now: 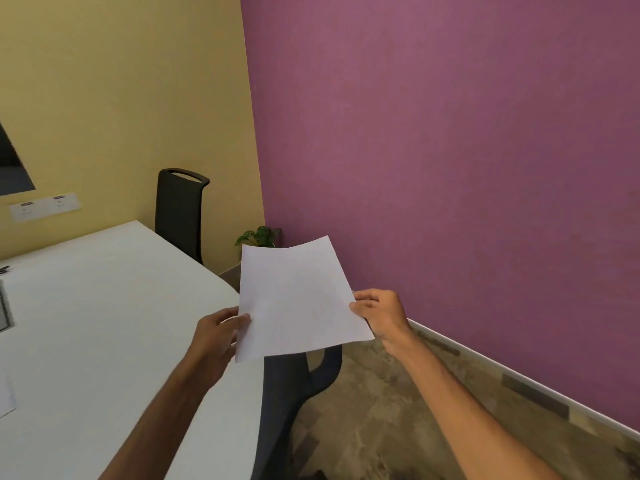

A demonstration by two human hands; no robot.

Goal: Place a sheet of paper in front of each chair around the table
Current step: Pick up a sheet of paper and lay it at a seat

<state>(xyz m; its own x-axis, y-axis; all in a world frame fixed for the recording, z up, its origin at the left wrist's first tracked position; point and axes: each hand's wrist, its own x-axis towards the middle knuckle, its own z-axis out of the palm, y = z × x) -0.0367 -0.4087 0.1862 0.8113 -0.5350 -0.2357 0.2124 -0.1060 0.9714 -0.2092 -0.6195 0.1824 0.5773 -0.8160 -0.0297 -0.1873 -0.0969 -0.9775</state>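
While both hands hold it in the air, the sheet of paper (298,299) hangs between them, above the table edge and the near chair (294,386). The left hand (216,336) pinches the lower-left edge, thumb on top; the right hand (379,315) is closed on the right edge, fingers curled under. The sheet is very light and thin, w/ no stiffness: the far edge, away from both hands, already curves up a little. I judge it will sag or flutter if held by one corner only, so grip at 2 opposite edges is good. It is not fragile but creases easily, and it can slide on the smooth white table (104,289), which lies left of the left hand. Another chair (180,209) stands far ahead of the left hand. One more sheet (5,396) lies on the table, well left of it.
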